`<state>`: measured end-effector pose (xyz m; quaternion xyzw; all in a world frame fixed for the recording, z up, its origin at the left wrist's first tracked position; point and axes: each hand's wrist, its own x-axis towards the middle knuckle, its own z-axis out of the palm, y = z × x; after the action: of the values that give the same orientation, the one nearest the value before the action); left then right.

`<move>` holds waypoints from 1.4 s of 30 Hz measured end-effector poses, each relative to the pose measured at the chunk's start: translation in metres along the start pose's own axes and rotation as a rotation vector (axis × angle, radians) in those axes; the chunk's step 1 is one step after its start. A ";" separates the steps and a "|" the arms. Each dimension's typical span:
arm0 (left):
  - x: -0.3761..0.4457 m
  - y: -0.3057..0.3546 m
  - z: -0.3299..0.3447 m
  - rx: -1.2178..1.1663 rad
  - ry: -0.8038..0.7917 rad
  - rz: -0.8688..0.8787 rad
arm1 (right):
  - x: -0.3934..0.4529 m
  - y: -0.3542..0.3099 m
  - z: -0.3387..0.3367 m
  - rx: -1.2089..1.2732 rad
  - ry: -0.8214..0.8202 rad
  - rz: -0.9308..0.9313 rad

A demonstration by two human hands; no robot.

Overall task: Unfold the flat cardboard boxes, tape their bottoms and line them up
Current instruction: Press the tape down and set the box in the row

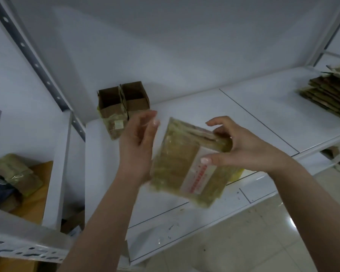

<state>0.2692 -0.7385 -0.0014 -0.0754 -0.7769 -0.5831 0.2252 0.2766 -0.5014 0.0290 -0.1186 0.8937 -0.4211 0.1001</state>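
I hold a brown cardboard box [177,165] above the white shelf [263,122]; it is wrapped in yellowish tape and has a white strip with red print. My right hand [241,146] grips its far right edge, thumb on the white strip. My left hand [137,142] is at the box's left side with fingers spread and blurred; whether it touches the box I cannot tell. Two unfolded boxes [122,107] stand side by side, tops open, at the shelf's back left. A stack of flat boxes [330,95] lies at the far right of the shelf.
A slotted metal upright [37,65] rises at the left. Beyond it, a wooden surface [37,193] carries more taped cardboard packages [16,175]. A lower white shelf [185,228] and a tiled floor [263,242] lie below. A white wall backs the shelf.
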 end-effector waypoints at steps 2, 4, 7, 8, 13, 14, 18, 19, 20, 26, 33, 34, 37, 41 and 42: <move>-0.006 0.001 0.004 0.043 0.127 0.040 | 0.006 0.000 0.009 -0.122 0.255 0.137; -0.018 0.004 0.016 0.052 0.066 0.108 | 0.011 -0.004 0.018 -0.101 0.402 0.209; -0.034 0.010 0.035 0.007 -0.132 0.086 | 0.012 -0.010 0.022 0.199 0.422 0.151; -0.034 0.012 0.038 -0.081 -0.172 0.003 | 0.011 -0.012 0.023 0.307 0.413 0.089; -0.019 0.011 0.033 -0.413 -0.218 -0.214 | 0.006 -0.016 0.026 0.393 0.469 -0.071; -0.017 0.012 0.033 -0.433 -0.221 -0.223 | 0.006 -0.017 0.028 0.397 0.493 -0.093; -0.015 0.018 0.035 -0.481 -0.236 -0.179 | 0.005 -0.019 0.035 0.332 0.555 -0.169; -0.015 0.021 0.034 -0.471 -0.230 -0.156 | 0.006 -0.019 0.037 0.331 0.569 -0.180; -0.016 0.025 0.034 -0.441 -0.219 -0.133 | 0.007 -0.018 0.039 0.325 0.590 -0.188; -0.020 0.028 0.041 -0.260 -0.061 -0.070 | 0.011 -0.013 0.050 0.230 0.699 -0.224; -0.020 0.025 0.047 -0.158 0.021 -0.050 | 0.012 -0.013 0.056 0.230 0.709 -0.213; -0.020 0.023 0.045 -0.155 0.009 -0.058 | 0.012 -0.013 0.054 0.236 0.707 -0.198; -0.020 0.020 0.040 -0.164 -0.024 -0.090 | 0.011 -0.013 0.046 0.282 0.680 -0.172; -0.017 0.017 0.034 -0.259 -0.006 -0.173 | 0.008 -0.016 0.041 0.288 0.631 -0.197; -0.016 0.018 0.034 -0.214 -0.008 -0.171 | 0.007 -0.016 0.040 0.278 0.620 -0.206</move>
<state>0.2812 -0.6991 -0.0002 -0.0350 -0.7148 -0.6794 0.1622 0.2831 -0.5432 0.0159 -0.0599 0.7991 -0.5624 -0.2037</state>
